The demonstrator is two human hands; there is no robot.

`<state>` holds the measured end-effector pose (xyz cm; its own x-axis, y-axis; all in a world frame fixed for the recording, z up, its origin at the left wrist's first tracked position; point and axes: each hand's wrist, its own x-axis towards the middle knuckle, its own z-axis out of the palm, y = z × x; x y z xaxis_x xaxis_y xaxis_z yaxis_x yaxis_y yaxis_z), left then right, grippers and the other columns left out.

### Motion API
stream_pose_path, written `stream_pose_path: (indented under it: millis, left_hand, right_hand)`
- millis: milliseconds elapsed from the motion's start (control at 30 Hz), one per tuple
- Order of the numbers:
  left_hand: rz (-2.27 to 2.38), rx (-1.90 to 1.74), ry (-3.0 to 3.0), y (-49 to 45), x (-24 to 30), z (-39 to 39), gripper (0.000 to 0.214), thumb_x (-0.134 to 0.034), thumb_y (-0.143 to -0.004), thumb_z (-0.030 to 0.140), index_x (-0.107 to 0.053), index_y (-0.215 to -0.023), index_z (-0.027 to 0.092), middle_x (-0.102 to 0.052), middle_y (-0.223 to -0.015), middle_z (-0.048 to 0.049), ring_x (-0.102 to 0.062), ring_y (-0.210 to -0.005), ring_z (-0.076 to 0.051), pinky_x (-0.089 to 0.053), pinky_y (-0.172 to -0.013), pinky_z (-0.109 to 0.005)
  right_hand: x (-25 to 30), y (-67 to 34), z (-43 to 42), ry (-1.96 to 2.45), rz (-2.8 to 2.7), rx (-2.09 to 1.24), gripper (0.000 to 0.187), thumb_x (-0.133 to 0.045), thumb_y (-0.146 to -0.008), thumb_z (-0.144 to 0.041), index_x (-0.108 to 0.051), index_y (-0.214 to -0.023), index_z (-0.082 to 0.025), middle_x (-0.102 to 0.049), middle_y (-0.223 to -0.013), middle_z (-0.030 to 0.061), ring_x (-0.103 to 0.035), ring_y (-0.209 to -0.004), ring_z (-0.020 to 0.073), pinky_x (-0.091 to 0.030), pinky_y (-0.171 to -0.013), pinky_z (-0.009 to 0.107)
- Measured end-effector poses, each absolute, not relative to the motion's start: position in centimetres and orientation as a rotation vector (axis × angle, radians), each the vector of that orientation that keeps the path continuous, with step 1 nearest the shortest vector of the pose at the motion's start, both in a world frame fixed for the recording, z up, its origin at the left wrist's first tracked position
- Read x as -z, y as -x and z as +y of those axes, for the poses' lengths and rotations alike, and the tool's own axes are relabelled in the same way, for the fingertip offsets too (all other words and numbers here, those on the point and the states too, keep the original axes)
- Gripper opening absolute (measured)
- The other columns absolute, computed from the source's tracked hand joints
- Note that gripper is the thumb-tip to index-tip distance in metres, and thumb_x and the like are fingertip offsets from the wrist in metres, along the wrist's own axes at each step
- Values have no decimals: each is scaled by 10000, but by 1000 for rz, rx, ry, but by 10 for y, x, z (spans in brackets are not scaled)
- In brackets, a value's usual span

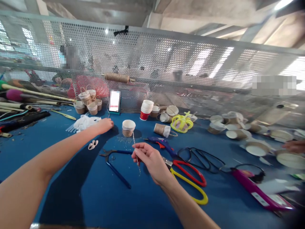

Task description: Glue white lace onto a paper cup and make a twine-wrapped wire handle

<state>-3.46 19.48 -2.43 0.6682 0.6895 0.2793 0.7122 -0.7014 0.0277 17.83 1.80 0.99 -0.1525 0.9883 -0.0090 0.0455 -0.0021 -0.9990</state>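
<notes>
My right hand [147, 159] pinches a thin, pale twisted strand [134, 138] between thumb and fingers; its upper end reaches the side of a small paper cup [129, 124] wrapped in brown twine. My left hand [106, 125] stretches forward, fingers closed, below a phone [114, 101]. A thin length of twine [108, 109] hangs down to its fingertips. Blue-handled pliers [119, 171] lie open between my arms. Scissors [190, 171] with red and yellow handles lie partly behind my right hand, and a blue glue gun [163, 143] rests beyond it.
A twine spool [116, 77] hangs on the perforated metal screen [152, 54]. Small twine-wrapped baskets [92, 108], stacked paper cups [146, 109] and a yellow crown-shaped piece [182, 122] stand at the back. A purple power strip [259, 189] and another person's hand [294, 146] are at right.
</notes>
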Motion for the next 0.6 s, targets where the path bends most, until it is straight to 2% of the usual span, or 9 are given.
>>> stream_pose_path:
  millis: [100,200,300,433,533,600]
  left_hand:
    - [-1251,493,2768,31,25,197,157,-509,-697,48,-598,-608,142,-652,-700,-109,-564,-767,-201,-398,-713,-298]
    - [-1363,663,2691,39,11,188,136,-479,-744,92,-598,-700,141,-658,-756,-103,-568,-753,-188,-403,-703,-289]
    - [-1503,881,2559,57,-19,168,170,-408,-813,172,-576,-811,142,-658,-765,-75,-567,-670,-158,-413,-642,-262]
    - [-1584,1101,2404,75,-63,118,233,-396,-844,309,-556,-844,140,-624,-662,-27,-528,-552,-126,-396,-559,-230]
    - [-1494,1234,2422,69,-79,70,209,-458,-817,328,-567,-799,150,-593,-619,3,-467,-514,-101,-364,-514,-209]
    - [-1452,1218,2565,56,-78,41,205,-454,-829,318,-571,-800,153,-562,-580,20,-436,-487,-88,-350,-489,-198]
  right_hand:
    - [-12,-181,16,1187,-1342,-1300,149,-554,-760,-278,-530,-822,-144,-592,-625,-13,-536,-568,90,-410,-563,241]
    - [-15,-183,14,1146,-1320,-1297,126,-554,-765,-271,-511,-784,-154,-598,-637,-14,-556,-590,94,-425,-607,253]
    - [-16,-183,13,1101,-1337,-1289,162,-554,-777,-307,-504,-744,-157,-595,-627,-9,-545,-577,98,-418,-585,255]
    - [-17,-182,13,1073,-1377,-1250,209,-569,-775,-346,-512,-713,-155,-584,-620,-4,-526,-579,97,-407,-561,249]
    - [-18,-179,12,1038,-1365,-1251,211,-583,-762,-348,-512,-713,-156,-580,-620,-8,-524,-569,91,-403,-541,239]
    - [-18,-177,10,994,-1355,-1275,191,-585,-760,-338,-529,-783,-157,-578,-617,-18,-527,-552,86,-404,-529,233]
